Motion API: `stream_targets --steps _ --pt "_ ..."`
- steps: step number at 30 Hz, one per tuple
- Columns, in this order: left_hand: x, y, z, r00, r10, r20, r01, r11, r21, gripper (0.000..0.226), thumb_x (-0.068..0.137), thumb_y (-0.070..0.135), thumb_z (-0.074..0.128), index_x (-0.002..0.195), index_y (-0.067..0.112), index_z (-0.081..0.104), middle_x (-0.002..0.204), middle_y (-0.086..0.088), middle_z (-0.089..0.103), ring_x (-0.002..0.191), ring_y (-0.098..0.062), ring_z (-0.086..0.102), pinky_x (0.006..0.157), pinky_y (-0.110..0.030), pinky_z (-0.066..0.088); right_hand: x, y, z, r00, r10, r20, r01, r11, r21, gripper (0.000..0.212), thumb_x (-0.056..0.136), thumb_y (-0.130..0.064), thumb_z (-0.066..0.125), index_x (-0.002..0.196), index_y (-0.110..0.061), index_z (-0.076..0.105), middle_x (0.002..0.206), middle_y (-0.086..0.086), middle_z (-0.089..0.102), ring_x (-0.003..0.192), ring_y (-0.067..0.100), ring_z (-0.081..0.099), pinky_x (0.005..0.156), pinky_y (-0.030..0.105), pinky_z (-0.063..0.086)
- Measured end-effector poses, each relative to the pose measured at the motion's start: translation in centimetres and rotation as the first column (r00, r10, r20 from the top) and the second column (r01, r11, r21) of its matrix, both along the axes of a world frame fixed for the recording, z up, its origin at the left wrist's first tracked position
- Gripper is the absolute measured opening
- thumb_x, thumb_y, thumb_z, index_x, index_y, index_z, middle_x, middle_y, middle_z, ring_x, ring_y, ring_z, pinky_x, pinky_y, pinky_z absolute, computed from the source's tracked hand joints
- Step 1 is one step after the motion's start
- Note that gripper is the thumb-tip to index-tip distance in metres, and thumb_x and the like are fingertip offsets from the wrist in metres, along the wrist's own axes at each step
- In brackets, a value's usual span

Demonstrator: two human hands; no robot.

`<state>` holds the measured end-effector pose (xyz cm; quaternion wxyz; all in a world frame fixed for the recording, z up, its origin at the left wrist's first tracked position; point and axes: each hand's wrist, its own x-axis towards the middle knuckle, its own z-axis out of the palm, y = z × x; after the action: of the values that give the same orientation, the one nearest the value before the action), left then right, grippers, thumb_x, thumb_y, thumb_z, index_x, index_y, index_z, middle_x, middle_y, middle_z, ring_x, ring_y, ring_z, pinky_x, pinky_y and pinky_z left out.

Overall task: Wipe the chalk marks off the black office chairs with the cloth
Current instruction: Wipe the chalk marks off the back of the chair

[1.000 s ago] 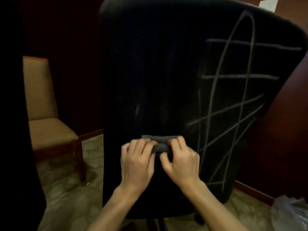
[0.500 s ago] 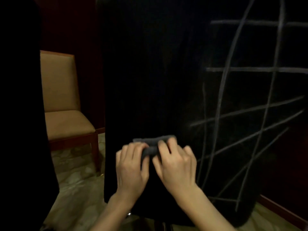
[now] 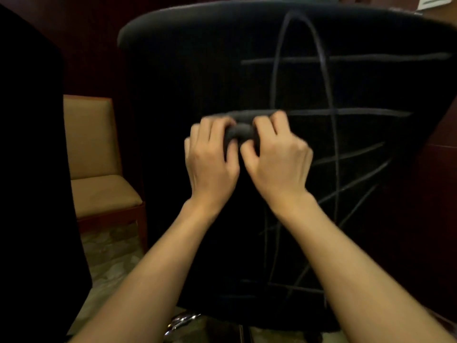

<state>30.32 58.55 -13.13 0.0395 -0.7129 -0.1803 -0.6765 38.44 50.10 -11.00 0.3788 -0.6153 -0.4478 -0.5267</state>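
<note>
The back of a black office chair fills most of the view. White chalk marks, crossing lines and loops, cover its right half; the left half looks dark and unmarked. A folded grey cloth is pressed against the chair back near its middle. My left hand and my right hand both grip the cloth side by side, fingers curled over it. The cloth sits at the left end of a horizontal chalk line.
A tan upholstered chair with a red wood frame stands at the left against a dark wall. A black shape fills the left edge. Patterned carpet lies below. A chrome chair base shows at the bottom.
Both hands have slid the cloth upward on the chair back, from its lower part to about mid-height. The camera has also shifted, and the chair's top edge is in view again.
</note>
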Motion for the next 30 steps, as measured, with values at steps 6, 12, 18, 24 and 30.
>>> stream_targets --steps 6,12,18,24,30 --pt "0.2 0.5 -12.6 0.976 0.036 -0.216 -0.049 0.997 -0.056 0.032 0.082 0.022 0.054 0.110 0.010 0.062 0.104 -0.005 0.062 0.093 -0.024 0.053 0.081 -0.034 0.037 1.2 -0.5 -11.8 0.997 -0.010 -0.081 -0.005 0.983 -0.183 0.032 0.067 -0.025 0.080 0.094 -0.010 0.070 0.089 0.008 0.064 0.054 0.024 0.060 0.046 0.029 0.044" --pt "-0.2 -0.8 -8.3 0.983 -0.012 -0.181 -0.002 0.997 -0.078 0.031 0.080 0.022 0.052 0.108 0.013 0.062 0.104 -0.005 0.062 0.093 -0.027 0.056 0.081 -0.035 0.037 1.1 -2.1 -7.9 0.995 -0.006 -0.099 -0.015 0.977 -0.212 0.022 0.073 -0.029 0.068 0.088 -0.013 0.067 0.091 0.009 0.063 0.052 0.027 0.058 0.044 0.030 0.042" --pt "-0.6 -2.1 10.5 0.995 0.004 0.103 -0.018 0.991 0.129 0.031 0.082 0.016 0.059 0.112 0.010 0.063 0.109 -0.010 0.062 0.098 -0.029 0.055 0.082 -0.041 0.041 -0.8 -2.8 9.6 0.999 0.024 0.040 -0.029 0.988 0.152 0.023 0.081 -0.027 0.064 0.097 -0.010 0.064 0.096 0.012 0.060 0.063 0.033 0.060 0.052 0.028 0.028" --pt "0.8 -0.5 5.1 0.995 0.094 -0.026 -0.089 0.985 0.144 0.034 0.081 0.021 0.056 0.113 0.010 0.062 0.109 -0.012 0.062 0.093 -0.033 0.054 0.077 -0.042 0.038 0.5 -1.6 4.6 1.000 0.000 -0.018 0.001 0.998 0.067 0.025 0.077 -0.030 0.067 0.093 -0.011 0.063 0.092 0.012 0.059 0.056 0.035 0.059 0.045 0.029 0.027" --pt "1.3 0.1 -4.4 0.982 0.072 -0.175 -0.075 0.997 -0.009 0.031 0.083 0.025 0.052 0.109 0.013 0.063 0.104 -0.002 0.063 0.089 -0.023 0.057 0.078 -0.032 0.038 1.9 -1.3 -3.7 0.995 0.024 -0.099 -0.043 0.980 -0.193 0.021 0.074 -0.029 0.068 0.088 -0.015 0.062 0.089 0.003 0.059 0.052 0.022 0.061 0.040 0.028 0.040"
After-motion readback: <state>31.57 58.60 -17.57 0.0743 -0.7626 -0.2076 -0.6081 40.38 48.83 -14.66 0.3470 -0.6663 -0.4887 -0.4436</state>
